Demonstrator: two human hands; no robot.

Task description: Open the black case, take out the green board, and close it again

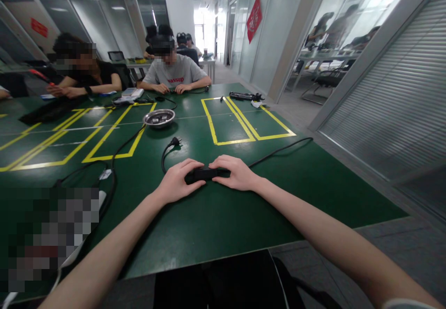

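A black power adapter brick point(205, 174) lies on the green table point(216, 216) in front of me. My left hand point(179, 180) curls around its left end. My right hand point(234, 172) grips its right end, fingers closed over it. One black cable runs from the left side to a plug point(175, 141) lying on the table. Another black cable point(282, 150) trails off to the right past a yellow taped rectangle.
A metal bowl point(159, 118) with small parts sits further back. Yellow tape outlines point(244, 123) mark the table. More black cables point(111, 179) lie at the left. Two people sit at the far side, hands on the table. A black tool point(244, 96) lies far right.
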